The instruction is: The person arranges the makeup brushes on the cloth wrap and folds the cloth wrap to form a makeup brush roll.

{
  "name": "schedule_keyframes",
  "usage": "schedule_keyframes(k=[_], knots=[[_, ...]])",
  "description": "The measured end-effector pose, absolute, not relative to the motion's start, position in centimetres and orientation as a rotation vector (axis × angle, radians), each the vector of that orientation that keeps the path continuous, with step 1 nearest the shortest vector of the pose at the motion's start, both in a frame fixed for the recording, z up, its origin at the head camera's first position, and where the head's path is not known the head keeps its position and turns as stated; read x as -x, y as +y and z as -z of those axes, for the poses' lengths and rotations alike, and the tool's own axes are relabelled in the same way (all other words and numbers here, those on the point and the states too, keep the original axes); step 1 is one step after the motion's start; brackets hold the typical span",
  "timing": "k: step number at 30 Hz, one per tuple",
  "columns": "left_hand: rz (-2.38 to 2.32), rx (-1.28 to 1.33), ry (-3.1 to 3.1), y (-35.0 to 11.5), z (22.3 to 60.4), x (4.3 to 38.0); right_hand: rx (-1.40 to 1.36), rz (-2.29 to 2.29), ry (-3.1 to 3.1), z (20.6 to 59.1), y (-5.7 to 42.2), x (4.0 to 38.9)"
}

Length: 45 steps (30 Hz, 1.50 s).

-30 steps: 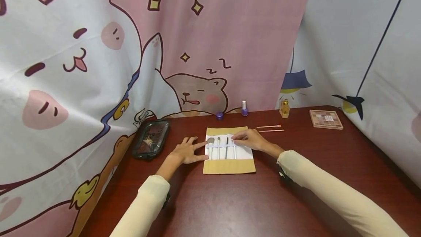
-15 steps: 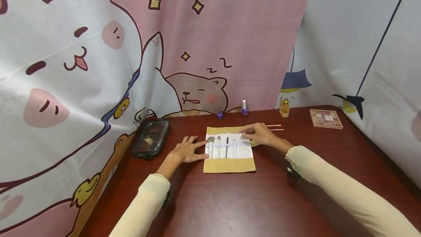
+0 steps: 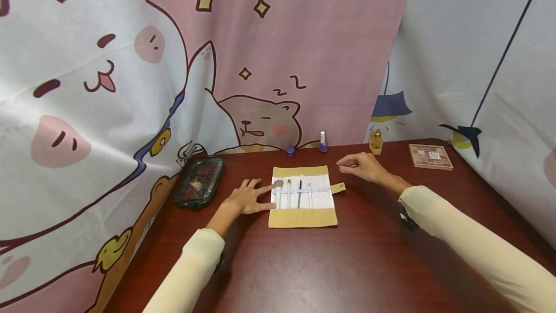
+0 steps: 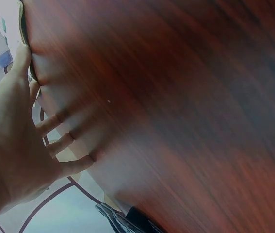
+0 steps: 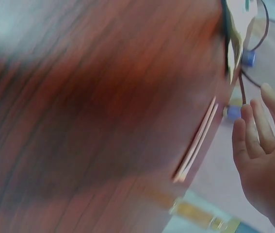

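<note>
A tan and white makeup brush roll (image 3: 302, 218) lies unfolded on the table. Several brushes stand under its elastic band, among them a wide fluffy brush (image 3: 278, 186) at the left and a slim dark brush (image 3: 299, 194). With fingers spread, my left hand (image 3: 246, 200) touches the roll's left edge; in the left wrist view the other fingertips of this hand (image 4: 18, 141) reach the table. My right hand (image 3: 366, 167) hovers right of the roll, fingers loosely bent and holding nothing. Two thin pink brushes (image 5: 195, 141) lie near it, hidden behind it in the head view.
A clear black-edged pouch (image 3: 200, 182) lies at the left. Along the back stand a purple jar (image 3: 290, 151), a purple nail polish bottle (image 3: 323, 143) and a yellow perfume bottle (image 3: 376, 143). An eyeshadow palette (image 3: 430, 157) lies far right. The roll's strap (image 3: 338, 188) sticks out rightward.
My right hand has left the rightmost brush in the roll and moved right and away, over the pink brushes. The strap has come into sight. My left hand stays put.
</note>
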<state>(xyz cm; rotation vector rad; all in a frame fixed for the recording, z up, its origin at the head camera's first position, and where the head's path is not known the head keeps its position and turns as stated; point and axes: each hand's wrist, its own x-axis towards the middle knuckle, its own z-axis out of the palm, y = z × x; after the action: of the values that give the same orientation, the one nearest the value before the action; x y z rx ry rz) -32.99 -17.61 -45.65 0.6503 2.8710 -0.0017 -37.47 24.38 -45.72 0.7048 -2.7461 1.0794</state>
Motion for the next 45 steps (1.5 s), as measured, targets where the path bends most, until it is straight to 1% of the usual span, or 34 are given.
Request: schedule_keyframes(k=[9, 18, 23, 33, 45], knots=[[0.006, -0.639, 2.873, -17.5, 45.7, 32.9, -0.499, -0.927, -2.777, 45.6, 29.2, 37.7], [0.015, -0.629, 2.874, -17.6, 45.8, 32.9, -0.426, -0.883, -2.810, 46.6, 32.7, 37.7], [0.020, -0.621, 2.873, -17.8, 45.9, 32.9, -0.392, -0.869, -2.852, 47.3, 33.1, 37.8], [0.013, -0.626, 2.881, -17.7, 45.9, 33.0, -0.441, -0.839, -2.832, 48.6, 32.6, 38.0], [0.016, -0.633, 2.876, -17.6, 45.8, 33.0, -0.508, -0.795, -2.819, 48.4, 32.1, 37.4]])
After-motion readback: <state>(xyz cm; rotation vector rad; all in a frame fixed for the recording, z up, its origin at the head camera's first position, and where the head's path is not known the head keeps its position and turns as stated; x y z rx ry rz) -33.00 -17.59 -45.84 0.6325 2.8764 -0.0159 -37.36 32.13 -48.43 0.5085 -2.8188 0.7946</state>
